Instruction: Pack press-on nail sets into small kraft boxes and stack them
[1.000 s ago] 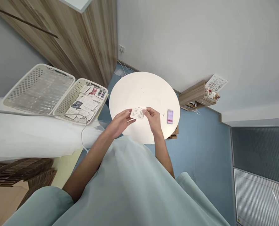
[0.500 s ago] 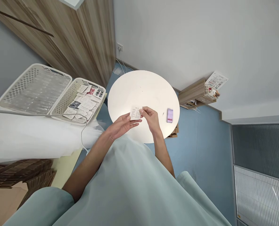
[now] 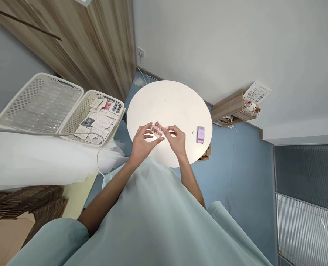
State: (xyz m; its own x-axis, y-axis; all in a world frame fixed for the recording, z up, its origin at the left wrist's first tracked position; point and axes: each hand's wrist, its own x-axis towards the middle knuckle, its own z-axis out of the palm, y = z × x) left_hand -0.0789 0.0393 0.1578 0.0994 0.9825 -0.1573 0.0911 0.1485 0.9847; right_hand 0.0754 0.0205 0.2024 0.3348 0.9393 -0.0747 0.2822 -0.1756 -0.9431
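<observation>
A small white card of press-on nails (image 3: pixel 157 128) is held above the round white table, with rows of pink, amber and brown nails facing up. My right hand (image 3: pixel 176 141) pinches its right edge between thumb and fingers. Around the left and lower edges curve the fingers and thumb of my left hand (image 3: pixel 142 144), the fingertips at the card's border; how firmly they grip cannot be made out. A purple and white item (image 3: pixel 200 134), blurred out, lies on the right of the table.
The round table (image 3: pixel 169 96) stands before me. To the left are a white basket of cards (image 3: pixel 92 96) and a basket of clear plastic pieces (image 3: pixel 14 99). A grey cable (image 3: pixel 98 159) hangs beside them. Folded cardboard (image 3: pixel 9 229) sits lower left; a wooden shelf (image 3: pixel 227 105) stands right.
The card has been turned over: its printed white side faced up before, and now the nails show. My left hand has shifted from under the card to its left and lower edges.
</observation>
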